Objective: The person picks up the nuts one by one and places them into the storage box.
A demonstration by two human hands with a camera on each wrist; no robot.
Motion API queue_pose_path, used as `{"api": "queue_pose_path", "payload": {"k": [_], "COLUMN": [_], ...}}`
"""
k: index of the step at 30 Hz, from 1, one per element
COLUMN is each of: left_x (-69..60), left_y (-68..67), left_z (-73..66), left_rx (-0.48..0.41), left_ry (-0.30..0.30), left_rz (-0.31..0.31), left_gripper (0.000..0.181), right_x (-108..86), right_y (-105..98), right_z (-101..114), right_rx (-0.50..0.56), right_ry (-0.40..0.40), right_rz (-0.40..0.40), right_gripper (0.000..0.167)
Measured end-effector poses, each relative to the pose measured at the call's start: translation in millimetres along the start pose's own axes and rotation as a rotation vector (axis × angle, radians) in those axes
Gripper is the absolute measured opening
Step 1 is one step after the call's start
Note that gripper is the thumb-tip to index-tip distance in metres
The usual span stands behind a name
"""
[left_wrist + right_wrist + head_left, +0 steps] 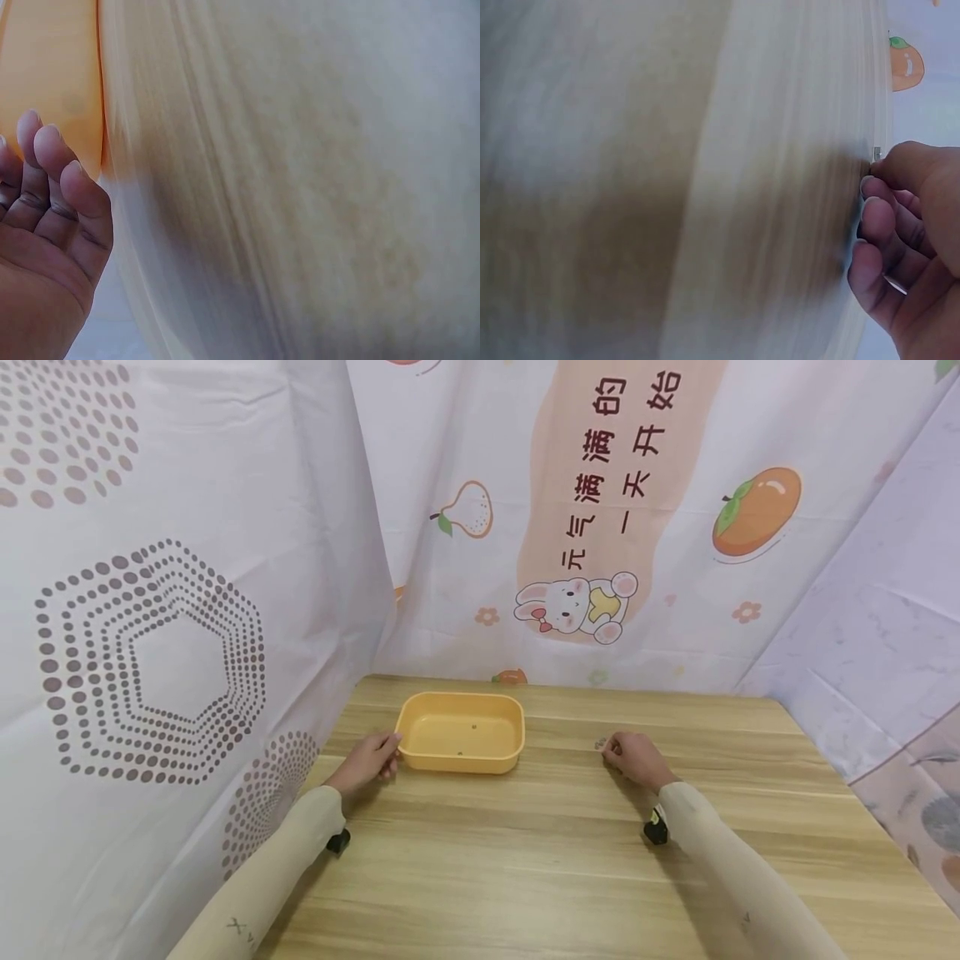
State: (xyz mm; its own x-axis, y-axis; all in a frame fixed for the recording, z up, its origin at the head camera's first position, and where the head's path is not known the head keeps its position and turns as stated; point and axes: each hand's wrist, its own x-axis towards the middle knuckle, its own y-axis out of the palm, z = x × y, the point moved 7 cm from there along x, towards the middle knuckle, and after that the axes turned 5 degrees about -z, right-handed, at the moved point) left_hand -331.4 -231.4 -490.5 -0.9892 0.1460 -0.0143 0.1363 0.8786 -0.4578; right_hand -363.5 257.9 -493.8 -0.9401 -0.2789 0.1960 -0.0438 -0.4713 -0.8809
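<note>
A shallow yellow plastic basin (461,768) with rounded corners stands on the table, left of the middle. My left hand (371,760) holds its left end, the thumb at the rim and the other fingers lower down outside. In the left wrist view the fingers (88,191) are bent beside the orange-looking basin wall (56,67); the thumb is out of sight. Over to the right, my right hand (633,757) pinches a small silvery piece (877,154) between thumb and forefinger, low at the tabletop. Its kind is too small to tell.
Two tiny dark specks (474,727) show on the basin's floor. The wood-grain table (510,860) runs back to a printed curtain (450,635). White patterned cloth (187,693) hangs close by the left arm, and another sheet (862,693) borders the right side.
</note>
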Motion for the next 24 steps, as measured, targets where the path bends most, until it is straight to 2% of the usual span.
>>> {"api": "queue_pose_path", "payload": {"k": [5,15,24], "left_x": [-0.6,1.5,2.7], "left_y": [0.9,-0.8,0.2], "left_z": [-2.5,1.6,2.2], "left_rx": [-0.006,0.001,0.007], "left_ry": [0.001,-0.003,-0.004], "left_rz": [0.004,-0.018,-0.008], "left_gripper": [0.049,0.049,0.044], "right_x": [0.0,1.2,2.9], "right_y": [-1,-6,-8], "right_z": [0,5,12], "right_rx": [-0.008,-0.010,0.000], "right_ry": [0.010,0.021,0.026], "right_rz": [-0.014,-0.033,-0.048], "right_gripper": [0.014,0.013,0.013]}}
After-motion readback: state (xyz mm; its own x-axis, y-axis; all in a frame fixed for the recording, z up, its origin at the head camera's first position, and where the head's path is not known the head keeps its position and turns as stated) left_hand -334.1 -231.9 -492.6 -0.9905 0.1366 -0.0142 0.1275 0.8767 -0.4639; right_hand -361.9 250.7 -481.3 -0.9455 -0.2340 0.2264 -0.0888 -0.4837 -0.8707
